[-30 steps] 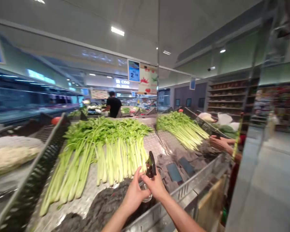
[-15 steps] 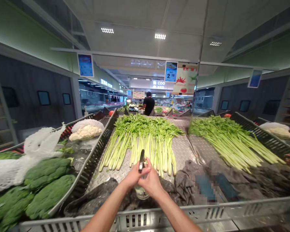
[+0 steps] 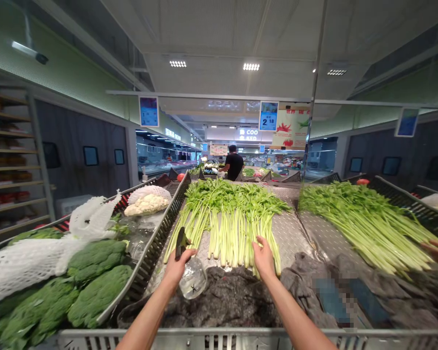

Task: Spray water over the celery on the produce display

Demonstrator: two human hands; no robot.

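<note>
My left hand (image 3: pixel 177 267) is closed around the neck of a clear spray bottle (image 3: pixel 193 278) with a black spray head, over the lower left of the celery. The bottle's body tilts to the right beneath the hand. Bunches of celery (image 3: pixel 228 228) lie side by side on a metal tray, leaves to the back and pale stalk ends toward me. My right hand (image 3: pixel 264 257) is at the stalk ends on the right, fingers apart and holding nothing; whether it touches the stalks I cannot tell. Dark wet cloth (image 3: pixel 233 296) lies in front of the stalks.
On the left, behind a black slatted divider (image 3: pixel 149 240), lie broccoli (image 3: pixel 98 287), white foam netting (image 3: pixel 32 257) and a cauliflower (image 3: pixel 148 203). A mirror panel (image 3: pixel 350 165) on the right reflects the celery. A person in black (image 3: pixel 235 164) stands farther back. A slatted rim (image 3: pixel 211 338) runs along the front.
My hands, together around the bottle before, have come apart. The left has gone left with the spray bottle, and the right has moved right to the celery ends. The view has shifted slightly.
</note>
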